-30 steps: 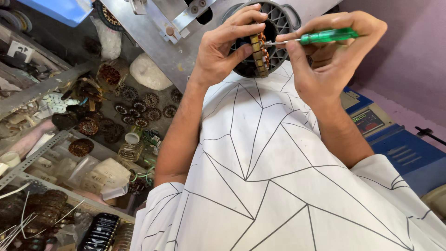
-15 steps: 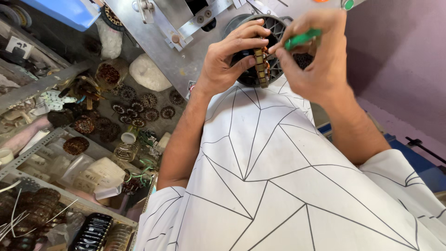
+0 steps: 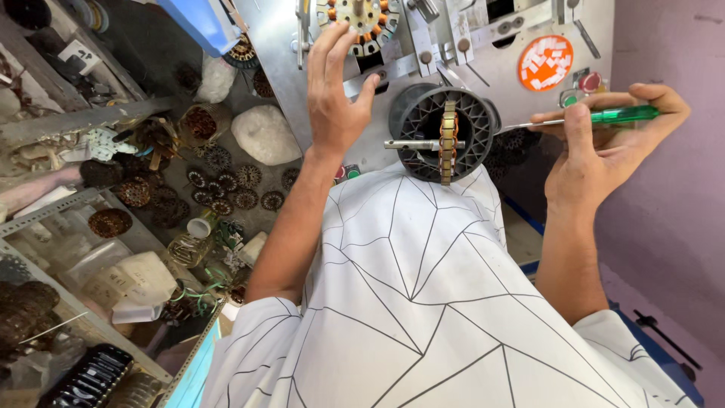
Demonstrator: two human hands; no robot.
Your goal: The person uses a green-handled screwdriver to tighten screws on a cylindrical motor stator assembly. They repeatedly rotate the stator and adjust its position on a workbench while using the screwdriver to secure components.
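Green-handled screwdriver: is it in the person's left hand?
No, the green-handled screwdriver sits in the right hand; the left hand rests on the grey metal machine.

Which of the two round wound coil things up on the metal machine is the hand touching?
The left hand touches the upper wound stator, with orange and pale coils. The other, a copper ring inside a black ribbed wheel, sits lower right, untouched.

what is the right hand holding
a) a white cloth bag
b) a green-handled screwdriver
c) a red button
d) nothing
b: the right hand grips a green-handled screwdriver whose metal shaft points toward the black round spool, while the left hand rests on the grey metal machine.
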